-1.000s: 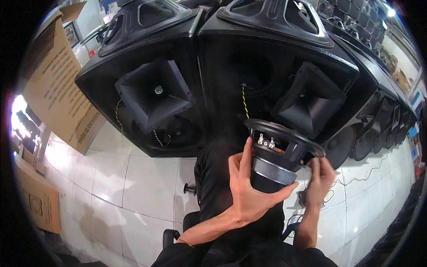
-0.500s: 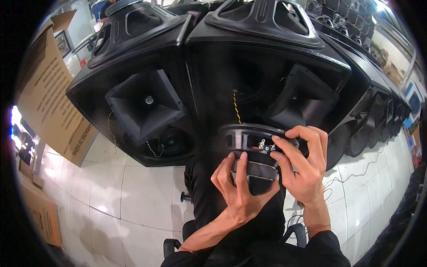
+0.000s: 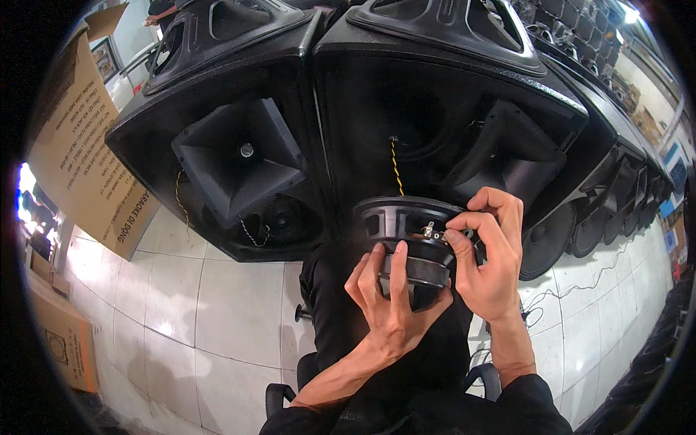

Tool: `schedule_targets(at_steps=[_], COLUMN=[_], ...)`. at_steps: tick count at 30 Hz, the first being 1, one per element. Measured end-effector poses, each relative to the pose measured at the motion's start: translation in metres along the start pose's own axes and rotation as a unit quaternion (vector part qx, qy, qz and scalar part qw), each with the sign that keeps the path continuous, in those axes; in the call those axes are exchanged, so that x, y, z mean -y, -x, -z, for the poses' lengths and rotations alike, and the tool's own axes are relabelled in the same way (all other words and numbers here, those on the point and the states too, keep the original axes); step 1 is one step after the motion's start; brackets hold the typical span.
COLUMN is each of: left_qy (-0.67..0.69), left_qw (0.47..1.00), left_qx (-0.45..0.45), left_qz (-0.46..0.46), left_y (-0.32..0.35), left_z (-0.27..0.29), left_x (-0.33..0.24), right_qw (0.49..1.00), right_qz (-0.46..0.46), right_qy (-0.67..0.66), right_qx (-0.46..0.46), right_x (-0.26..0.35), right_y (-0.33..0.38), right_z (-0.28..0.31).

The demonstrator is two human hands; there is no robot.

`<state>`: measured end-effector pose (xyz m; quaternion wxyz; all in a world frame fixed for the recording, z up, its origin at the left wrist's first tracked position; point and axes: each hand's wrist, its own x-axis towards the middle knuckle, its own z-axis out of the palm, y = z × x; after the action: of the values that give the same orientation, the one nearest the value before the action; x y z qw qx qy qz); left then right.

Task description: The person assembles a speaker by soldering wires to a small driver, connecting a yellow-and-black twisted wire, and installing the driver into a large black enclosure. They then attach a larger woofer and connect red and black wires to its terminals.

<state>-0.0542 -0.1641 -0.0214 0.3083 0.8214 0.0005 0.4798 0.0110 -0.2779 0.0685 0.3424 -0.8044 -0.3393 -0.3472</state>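
Observation:
A round black speaker driver (image 3: 373,228) is held over my lap, magnet side down and tilted toward me. My left hand (image 3: 395,312) cups its magnet from below, two fingertips pressing on the basket. At the driver's right side, my right hand (image 3: 493,254) has thumb and forefinger pinched together by the metal terminal (image 3: 429,229); what lies between them is hidden. A twisted yellow and black wire (image 3: 396,167) comes out of the black speaker cabinet (image 3: 362,94) in front and runs behind the driver. A horn (image 3: 507,156) sits in that cabinet's right part.
To the left stands another black cabinet with a horn (image 3: 239,163) and a loose white wire (image 3: 254,235). A tall cardboard box (image 3: 94,152) leans beside it. More speakers (image 3: 547,232) line the right side. A thin cable (image 3: 573,290) lies on the tiled floor.
The right thumb and fingers have come closer together beside the terminal, and the hand has shifted slightly left. The left hand still supports the driver. The whole view has shifted slightly.

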Motion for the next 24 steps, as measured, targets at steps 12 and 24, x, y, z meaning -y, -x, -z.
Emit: schedule_targets(at_steps=[12,24], left_qy=[0.0,-0.016], left_qw=[1.0,1.0], left_qx=[0.016,-0.013], left_qz=[0.013,0.006], left_y=[0.002,0.004], left_z=[-0.003,-0.006], left_x=[0.003,0.003], right_qw=[0.998,0.988], right_qz=[0.023,0.09], right_qy=[0.055,0.105], right_qx=[0.025,0.068], right_x=[-0.004,0.004], right_y=[0.005,-0.013], right_z=[-0.006,-0.003])
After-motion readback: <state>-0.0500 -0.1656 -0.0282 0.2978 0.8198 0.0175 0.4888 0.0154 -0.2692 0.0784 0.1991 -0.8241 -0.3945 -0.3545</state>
